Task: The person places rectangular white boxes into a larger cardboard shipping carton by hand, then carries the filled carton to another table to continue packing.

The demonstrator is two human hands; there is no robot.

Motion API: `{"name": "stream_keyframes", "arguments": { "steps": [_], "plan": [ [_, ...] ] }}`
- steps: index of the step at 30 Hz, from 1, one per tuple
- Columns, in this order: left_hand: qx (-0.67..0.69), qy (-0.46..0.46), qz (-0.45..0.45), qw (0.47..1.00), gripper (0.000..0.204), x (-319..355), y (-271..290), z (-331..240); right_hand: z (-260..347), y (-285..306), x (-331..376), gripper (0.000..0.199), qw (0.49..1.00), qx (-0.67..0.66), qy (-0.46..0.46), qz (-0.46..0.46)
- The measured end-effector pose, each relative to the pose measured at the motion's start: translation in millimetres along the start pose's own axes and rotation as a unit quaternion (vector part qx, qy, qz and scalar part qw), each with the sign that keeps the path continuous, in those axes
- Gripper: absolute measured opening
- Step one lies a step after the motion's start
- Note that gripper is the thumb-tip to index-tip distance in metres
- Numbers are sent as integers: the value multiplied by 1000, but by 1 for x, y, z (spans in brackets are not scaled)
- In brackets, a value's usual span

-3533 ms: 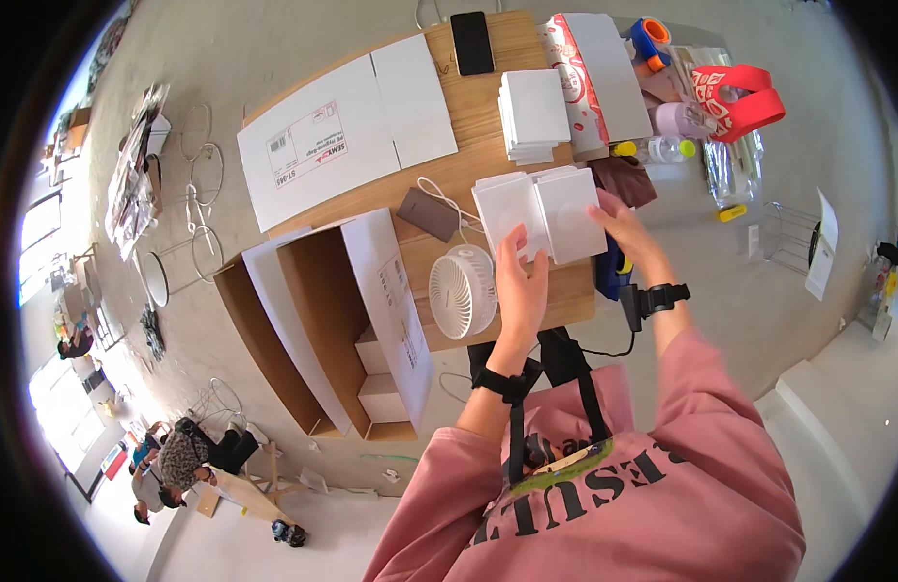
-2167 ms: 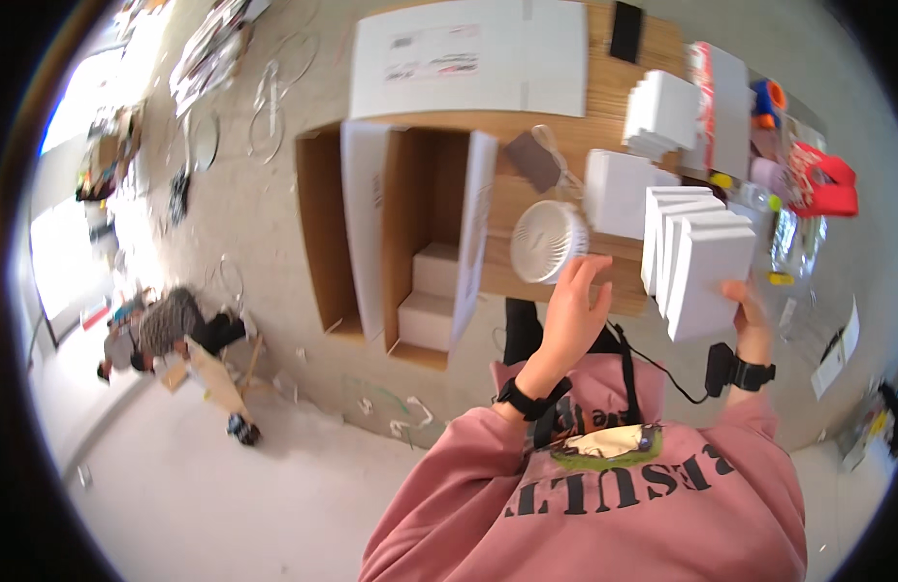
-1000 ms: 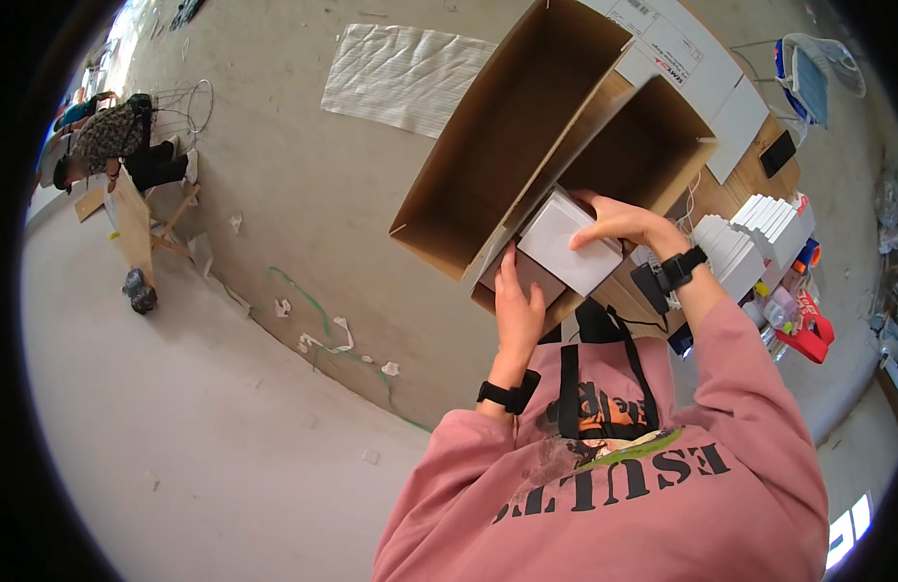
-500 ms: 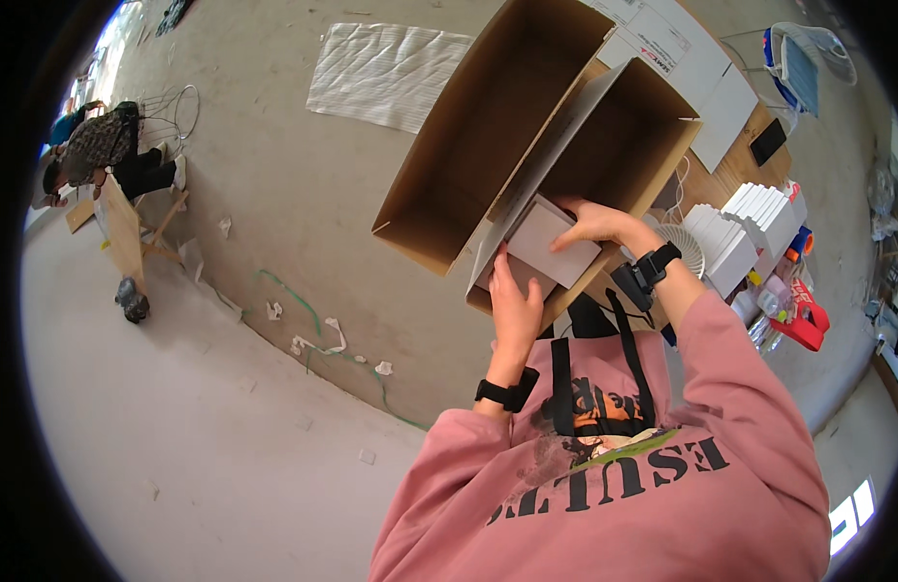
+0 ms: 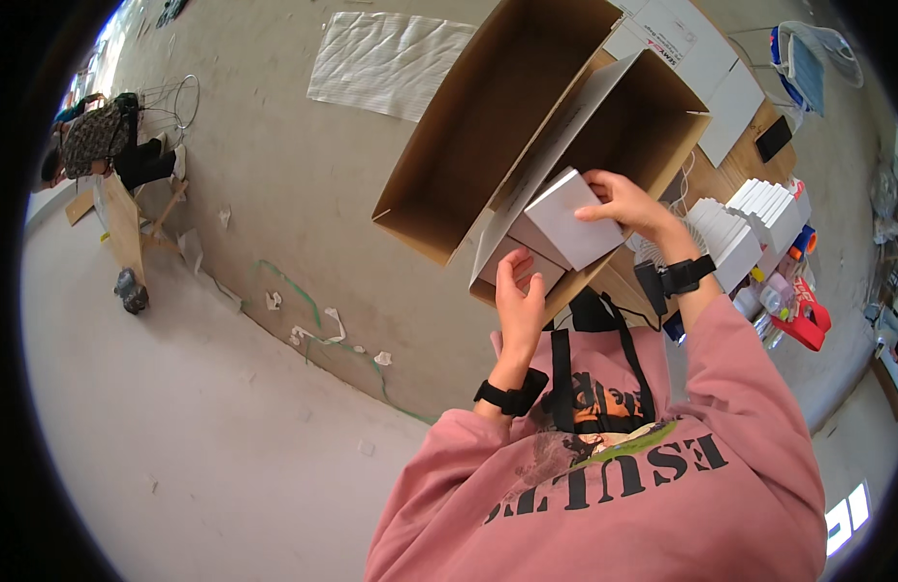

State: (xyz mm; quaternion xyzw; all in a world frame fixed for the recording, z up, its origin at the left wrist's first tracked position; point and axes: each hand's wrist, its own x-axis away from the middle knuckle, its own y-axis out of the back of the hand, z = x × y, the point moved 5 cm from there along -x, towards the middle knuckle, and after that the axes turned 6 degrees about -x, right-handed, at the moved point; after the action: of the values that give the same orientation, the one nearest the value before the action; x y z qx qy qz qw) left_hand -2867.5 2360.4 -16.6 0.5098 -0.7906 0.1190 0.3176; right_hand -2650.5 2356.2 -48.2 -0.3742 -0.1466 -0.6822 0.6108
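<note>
A white small box (image 5: 571, 225) is tilted in the near end of an open cardboard box (image 5: 684, 136). My right hand (image 5: 625, 204) grips the small box by its upper right side, thumb across the white face and fingers over the edge. My left hand (image 5: 520, 299) is at the cardboard box's near left corner, fingers loosely bent and apart, holding nothing. Beneath the tilted box, another white box (image 5: 546, 268) lies in the carton, partly covered. Its lower side is hidden.
Left of the carton stands a second open cardboard box (image 5: 410, 231). On the wooden table (image 5: 706, 184) to the right are a dark phone (image 5: 773, 140), flattened white cardboard (image 5: 682, 58) and stacked white boxes (image 5: 722, 242). A person (image 5: 105, 141) is at far left.
My right hand has raised and tilted the white box, moving it slightly right and exposing another white box beneath. My left hand has come off it.
</note>
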Motion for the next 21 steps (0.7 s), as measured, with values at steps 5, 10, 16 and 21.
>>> {"name": "stream_keyframes", "arguments": {
  "steps": [5,10,16,21],
  "plan": [
    [-332,-139,-13,933,39,1,5,-15,30,37,0,50,996,41,7,-73],
    [-420,-272,2,866,49,-6,-17,-37,45,65,-23,55,949,272,35,-154],
    [-530,-253,49,808,54,-14,-31,-26,-24,58,-94,77,944,281,-126,-122],
    [-520,-256,104,808,51,-15,-48,-30,-131,83,-172,40,950,292,-68,-90]
  ]
}}
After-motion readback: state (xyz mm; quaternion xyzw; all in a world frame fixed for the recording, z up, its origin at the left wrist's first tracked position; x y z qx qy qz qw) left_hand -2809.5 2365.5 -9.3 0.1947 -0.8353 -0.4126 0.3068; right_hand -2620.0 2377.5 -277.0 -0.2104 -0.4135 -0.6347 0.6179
